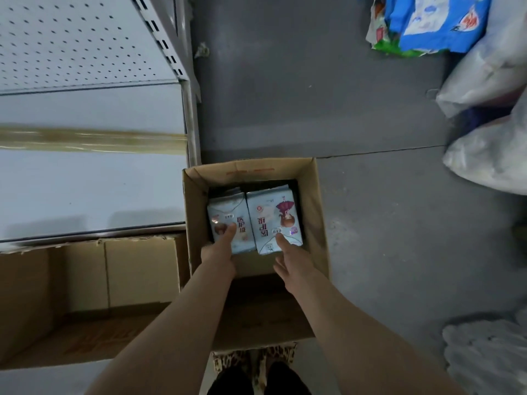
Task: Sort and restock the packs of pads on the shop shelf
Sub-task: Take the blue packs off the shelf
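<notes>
Left hand (218, 252) gripping one pale blue printed pad pack (228, 223), right hand (293, 259) gripping its neighbour pack (275, 220), both packs held inside open brown cardboard box (316, 212), white shop shelf (91, 192) alongside

Glossy, probably plastic packs (251, 220); cardboard box (315, 212)

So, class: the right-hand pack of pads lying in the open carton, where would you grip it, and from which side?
Grip the right-hand pack by its near short edge, coming from above through the carton's open top. It lies flat, face up, its long left side tight against the left-hand pack, so that side gives no finger room. The right hand already reaches that edge.
</notes>
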